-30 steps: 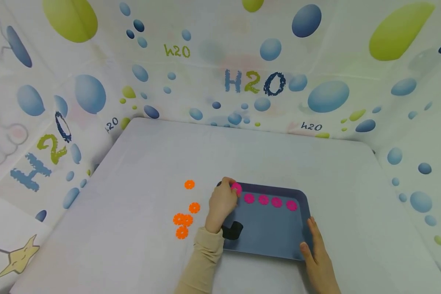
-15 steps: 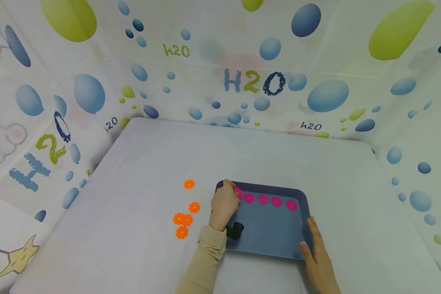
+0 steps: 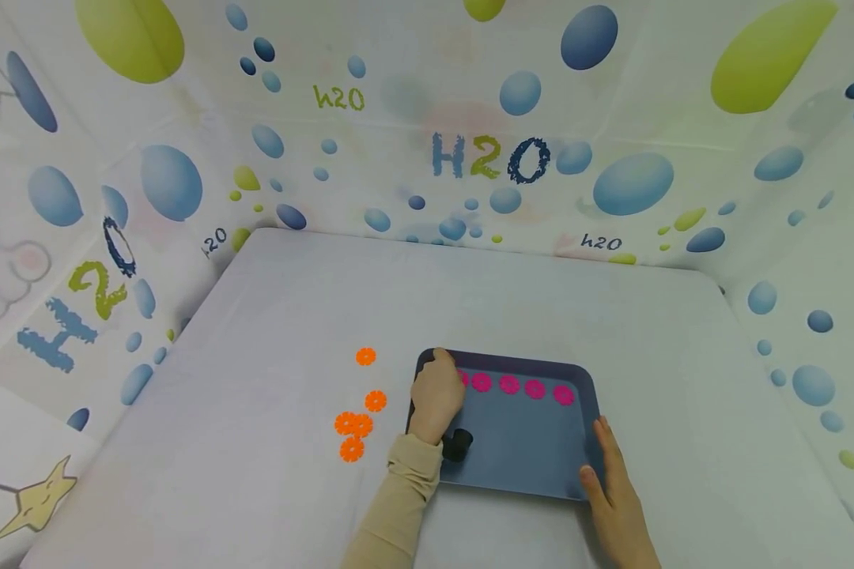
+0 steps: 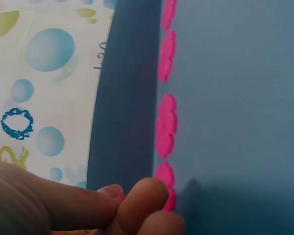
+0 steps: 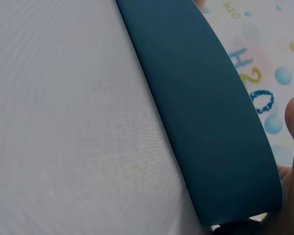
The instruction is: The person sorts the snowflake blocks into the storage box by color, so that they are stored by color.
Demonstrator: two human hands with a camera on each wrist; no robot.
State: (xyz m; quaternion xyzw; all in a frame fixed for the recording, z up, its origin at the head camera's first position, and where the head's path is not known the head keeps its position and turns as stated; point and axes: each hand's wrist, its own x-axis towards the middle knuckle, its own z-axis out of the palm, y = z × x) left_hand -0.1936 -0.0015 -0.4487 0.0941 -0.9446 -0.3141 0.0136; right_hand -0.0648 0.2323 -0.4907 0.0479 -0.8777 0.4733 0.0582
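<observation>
A blue-grey rectangular tray (image 3: 523,450) lies on the white table, with a row of pink flower-shaped discs (image 3: 508,384) along its far side. My left hand (image 3: 437,395) reaches into the far left corner and pinches the pink disc at the row's left end (image 3: 464,378), which the fingers partly cover. In the left wrist view that disc (image 4: 164,172) shows at the fingertips, in line with the others. My right hand (image 3: 619,498) rests at the tray's right side, fingers straight along the outer wall and thumb toward the rim.
Several orange flower-shaped discs (image 3: 366,356) lie on the table left of the tray, two of them overlapping. The black wrist camera (image 3: 459,445) hangs over the tray's left part. A printed cloth wall (image 3: 398,158) stands behind the table (image 3: 292,308).
My left hand has lowered the pink disc into the tray's far left corner and shifted slightly right, bringing it in line with the row. The right hand has stayed at the tray's side.
</observation>
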